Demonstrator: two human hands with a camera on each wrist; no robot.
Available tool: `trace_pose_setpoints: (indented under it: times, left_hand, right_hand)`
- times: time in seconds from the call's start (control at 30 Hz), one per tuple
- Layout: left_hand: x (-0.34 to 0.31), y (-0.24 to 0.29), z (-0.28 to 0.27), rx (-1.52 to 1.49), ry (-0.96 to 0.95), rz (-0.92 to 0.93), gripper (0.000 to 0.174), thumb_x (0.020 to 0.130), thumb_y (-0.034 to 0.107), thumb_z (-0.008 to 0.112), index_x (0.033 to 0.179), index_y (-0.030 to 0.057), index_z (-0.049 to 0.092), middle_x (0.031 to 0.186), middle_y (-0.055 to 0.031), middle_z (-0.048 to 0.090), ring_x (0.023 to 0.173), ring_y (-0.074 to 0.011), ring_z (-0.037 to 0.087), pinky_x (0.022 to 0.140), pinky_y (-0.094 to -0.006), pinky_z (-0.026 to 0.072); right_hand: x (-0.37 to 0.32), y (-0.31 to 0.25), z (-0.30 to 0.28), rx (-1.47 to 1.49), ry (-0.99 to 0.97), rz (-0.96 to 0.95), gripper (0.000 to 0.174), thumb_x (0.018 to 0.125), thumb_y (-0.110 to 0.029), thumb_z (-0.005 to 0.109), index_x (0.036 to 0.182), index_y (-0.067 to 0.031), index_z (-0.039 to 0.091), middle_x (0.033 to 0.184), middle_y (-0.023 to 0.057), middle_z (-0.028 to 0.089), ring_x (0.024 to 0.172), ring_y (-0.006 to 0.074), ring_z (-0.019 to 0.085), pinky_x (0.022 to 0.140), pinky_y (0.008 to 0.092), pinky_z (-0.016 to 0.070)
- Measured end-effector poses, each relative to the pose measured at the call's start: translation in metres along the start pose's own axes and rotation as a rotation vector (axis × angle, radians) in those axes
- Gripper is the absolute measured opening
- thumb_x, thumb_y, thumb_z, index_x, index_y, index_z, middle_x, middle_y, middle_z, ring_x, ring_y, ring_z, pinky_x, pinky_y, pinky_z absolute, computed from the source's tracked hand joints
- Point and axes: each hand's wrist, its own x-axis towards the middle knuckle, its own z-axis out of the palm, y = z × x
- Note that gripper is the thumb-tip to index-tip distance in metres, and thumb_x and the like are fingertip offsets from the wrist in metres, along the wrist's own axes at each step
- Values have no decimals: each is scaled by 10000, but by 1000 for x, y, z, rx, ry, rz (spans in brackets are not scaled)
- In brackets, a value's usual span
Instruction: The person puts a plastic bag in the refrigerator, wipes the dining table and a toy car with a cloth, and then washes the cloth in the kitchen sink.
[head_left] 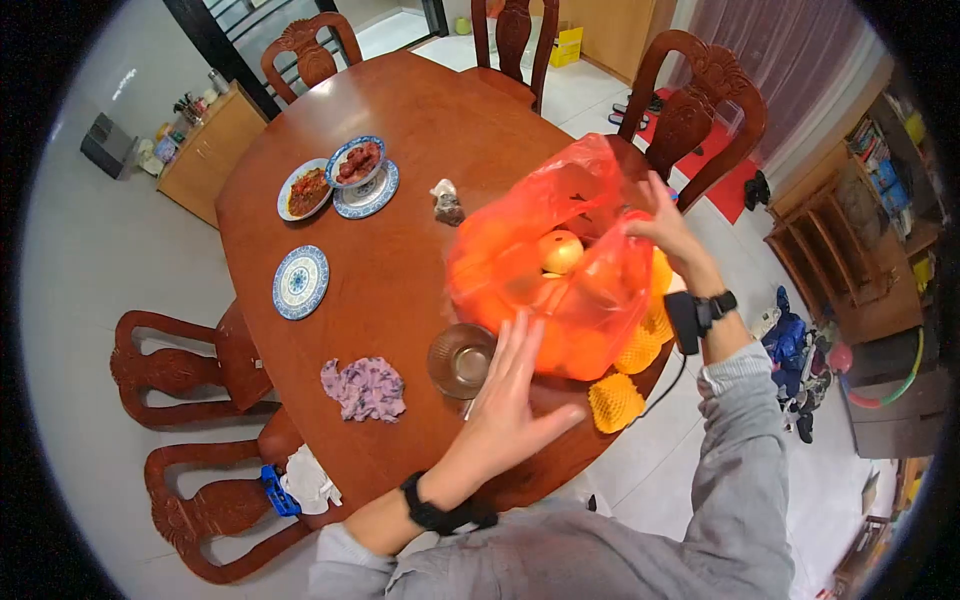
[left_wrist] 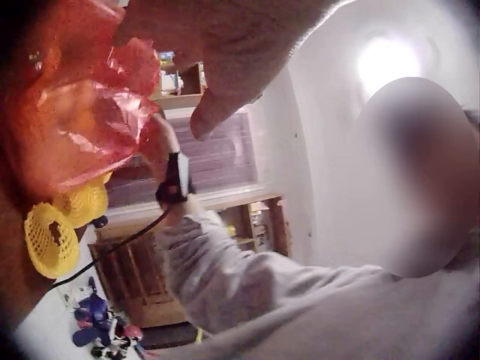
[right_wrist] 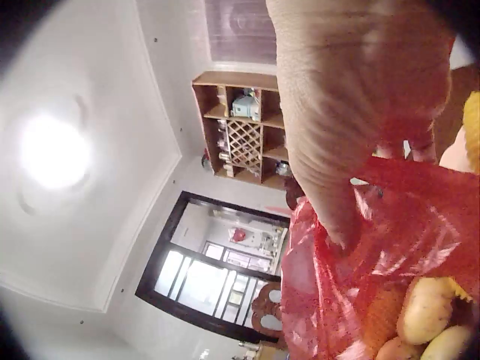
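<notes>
A translucent red plastic bag [head_left: 480, 250] stands on the table with round yellowish fruit [head_left: 560, 251] inside; its top is loosely gathered. The left hand [head_left: 508, 415] has its fingers extended and thumb spread at the bag's near side; whether it touches is unclear. At the bag's right edge, the right hand [head_left: 672, 232] has spread fingers. In the right wrist view, the thumb of the right hand [right_wrist: 360, 105] rests against the red plastic [right_wrist: 420, 217]; its other fingers are partly hidden. Yellow foam nets [head_left: 616, 403] lie along the bag's right side.
A glass bowl [head_left: 461, 361] stands beside the left hand. A crumpled purple cloth [head_left: 364, 389], a blue-patterned plate [head_left: 301, 283], two dishes of food and a small plastic-wrapped item [head_left: 448, 203] are on the table [head_left: 420, 110]. Wooden chairs [head_left: 700, 100] surround it.
</notes>
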Motion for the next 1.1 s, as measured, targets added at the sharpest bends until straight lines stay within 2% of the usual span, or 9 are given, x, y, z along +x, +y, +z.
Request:
trace_pose_setpoints:
  times: [0.03, 0.13, 0.33, 0.4, 0.43, 0.57, 0.67, 0.87, 1.1]
  left_hand:
    - [18, -1, 17, 72, 117, -1, 934, 654, 263, 744, 1363, 6, 193, 1421, -225, 153, 1328, -351, 135, 1062, -408, 191]
    - [64, -1, 43, 242, 305, -63, 1107, 585, 282, 780, 1381, 0, 64, 1436, -236, 35, 1333, -385, 42, 1072, -435, 150]
    - [118, -16, 50, 378, 492, -255, 1192, 551, 277, 800, 1387, 22, -9, 1441, -224, -56, 1333, -388, -33, 1068, -475, 116]
    - [137, -29, 51, 149, 758, 25, 1147, 541, 278, 804, 1377, 31, 60, 1428, -218, 67, 1320, -369, 123, 1059, -431, 191]
    - [143, -24, 45, -73, 650, -9, 869, 673, 228, 724, 1329, 34, 188, 1351, -182, 250, 1228, -309, 321, 1009, -389, 297]
    - [152, -40, 24, -239, 625, -28, 434, 801, 171, 565, 1171, 18, 395, 1140, -105, 437, 1034, -203, 441, 861, -324, 382]
    - [161, -49, 20, -613, 670, 50, 188, 871, 140, 509, 984, 14, 592, 903, -27, 597, 818, -111, 530, 699, -261, 438]
    - [178, -32, 2, -797, 833, -153, 197, 837, 117, 578, 1009, 22, 589, 949, -39, 604, 848, -122, 544, 736, -280, 439]
    - [179, -23, -10, -928, 911, 22, 230, 850, 110, 570, 1064, 26, 556, 1018, -37, 585, 905, -134, 547, 785, -289, 446]
  right_hand:
    - [0, -27, 9, 250, -138, 151, 1028, 637, -26, 707, 1398, -37, 15, 1420, 210, 184, 1088, 221, 483, 852, 315, 436]
    - [24, -37, 28, 230, -355, 122, 492, 754, -37, 559, 1231, 4, 443, 1055, 42, 558, 803, 80, 542, 682, 212, 451]
    - [12, -93, 36, 0, -476, -201, 174, 777, -54, 490, 905, 8, 592, 782, -27, 573, 710, 36, 499, 616, 205, 416]
    - [9, -109, 43, 31, -509, -278, 169, 764, -57, 491, 890, 7, 584, 779, -5, 580, 707, 74, 520, 617, 237, 423]
    - [8, -116, 47, 61, -543, -361, 163, 751, -60, 492, 875, 6, 576, 776, 17, 587, 704, 111, 542, 618, 268, 430]
    - [-6, -136, 65, -245, -557, -594, 212, 726, -105, 515, 894, 6, 581, 848, 145, 562, 794, 305, 540, 703, 355, 438]
    - [1, -121, 41, -280, -461, -629, 299, 728, -109, 533, 1008, -13, 573, 980, 140, 555, 908, 264, 541, 775, 331, 436]
    - [-66, -29, -50, -346, -195, -307, 593, 692, -210, 655, 1221, -31, 455, 1230, 176, 465, 1160, 313, 428, 978, 383, 337]
    - [-149, 29, -12, -587, -181, -84, 906, 573, -287, 765, 1295, 6, 303, 1265, 189, 407, 1156, 359, 380, 963, 428, 312]
